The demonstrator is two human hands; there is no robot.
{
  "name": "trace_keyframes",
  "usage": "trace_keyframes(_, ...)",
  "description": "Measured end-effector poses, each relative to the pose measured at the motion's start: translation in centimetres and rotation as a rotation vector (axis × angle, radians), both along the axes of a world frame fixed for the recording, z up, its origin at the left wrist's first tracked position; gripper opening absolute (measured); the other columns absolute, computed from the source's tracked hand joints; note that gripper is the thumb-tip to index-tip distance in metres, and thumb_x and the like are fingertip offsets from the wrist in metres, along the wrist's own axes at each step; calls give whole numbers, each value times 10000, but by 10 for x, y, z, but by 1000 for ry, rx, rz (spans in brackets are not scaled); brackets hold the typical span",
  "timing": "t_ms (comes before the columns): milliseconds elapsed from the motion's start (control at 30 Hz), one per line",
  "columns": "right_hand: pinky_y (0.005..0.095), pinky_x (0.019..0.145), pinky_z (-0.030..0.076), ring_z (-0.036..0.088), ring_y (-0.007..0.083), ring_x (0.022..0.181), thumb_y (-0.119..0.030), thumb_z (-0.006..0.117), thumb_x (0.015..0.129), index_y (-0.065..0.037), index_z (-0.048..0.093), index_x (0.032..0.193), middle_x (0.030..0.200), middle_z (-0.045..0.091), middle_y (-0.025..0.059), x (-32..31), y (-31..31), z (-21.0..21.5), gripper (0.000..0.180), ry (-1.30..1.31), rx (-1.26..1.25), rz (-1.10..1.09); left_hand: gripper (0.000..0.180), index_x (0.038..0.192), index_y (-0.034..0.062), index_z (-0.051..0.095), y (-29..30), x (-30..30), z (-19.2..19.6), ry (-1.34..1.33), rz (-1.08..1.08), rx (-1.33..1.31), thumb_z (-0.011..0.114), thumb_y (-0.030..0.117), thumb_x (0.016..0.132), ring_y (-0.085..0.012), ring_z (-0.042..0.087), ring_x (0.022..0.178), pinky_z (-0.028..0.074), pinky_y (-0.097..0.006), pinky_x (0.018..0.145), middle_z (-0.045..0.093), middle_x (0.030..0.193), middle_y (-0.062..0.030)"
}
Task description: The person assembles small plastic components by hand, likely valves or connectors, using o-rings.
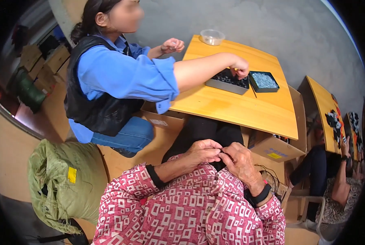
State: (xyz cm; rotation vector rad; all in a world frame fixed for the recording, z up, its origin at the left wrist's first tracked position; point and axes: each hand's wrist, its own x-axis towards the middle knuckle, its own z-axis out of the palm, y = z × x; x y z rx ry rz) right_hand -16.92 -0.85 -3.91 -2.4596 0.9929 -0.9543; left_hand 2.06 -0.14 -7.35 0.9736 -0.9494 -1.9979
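Note:
Above my lap, my left hand [205,151] and my right hand [240,164] meet, their thumbs and fingertips pinched close together. Something small and dark may sit between the fingertips, but against my black trousers [194,132] I cannot make out what it is. Past my knees is a yellow wooden table [227,110]. On it a grey tray [227,87] holds small black pieces, and a co-worker's hand [240,67] dips into it. Beside that tray stands a dark box [264,81] full of small pale, clear-looking pieces.
A co-worker in a blue shirt [121,67] crouches at the left of the table. Near my left side sits a stuffed green sack [70,183]. A clear round tub [212,37] stands on the table's far corner. Cardboard boxes [280,149] are under the table; another person sits at right.

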Motion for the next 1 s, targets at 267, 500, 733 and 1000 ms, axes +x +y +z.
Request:
trace_keyframes(267, 371, 604, 484, 574, 288, 685, -84, 670, 776, -13, 628, 838, 715, 528, 111, -2, 0, -2, 104, 34, -4, -6, 244, 1092, 21, 577, -2, 0, 0, -24, 34, 4, 614, 168, 901, -74, 630, 789, 510, -173, 707, 638, 948, -47)
trace_keyframes(500, 372, 610, 489, 581, 286, 701, -82, 674, 776, -10, 631, 848, 720, 534, 111, -2, 1, -2, 111, 23, -5, -13, 247, 1105, 25, 570, -2, 1, -1, 3, 19, 10, 616, 160, 904, -77, 634, 832, 514, -180, 736, 632, 979, -43)
trace_keyframes(733, 369, 607, 488, 571, 286, 721, -66, 670, 775, -17, 601, 809, 730, 510, 108, 3, -10, -3, 91, 71, -26, 2, 234, 1083, 37, 570, -8, 1, 1, 53, 79, 103, 631, 166, 897, -70, 625, 834, 522, -179, 750, 626, 968, -27)
trace_keyframes(1000, 368, 598, 477, 570, 298, 689, -31, 688, 747, -8, 616, 856, 745, 545, 119, -3, -15, -7, 133, 59, -60, 6, 213, 1041, 61, 587, -22, -10, -14, 63, 32, 109, 646, 186, 879, -71, 597, 817, 518, -208, 770, 612, 925, -16)
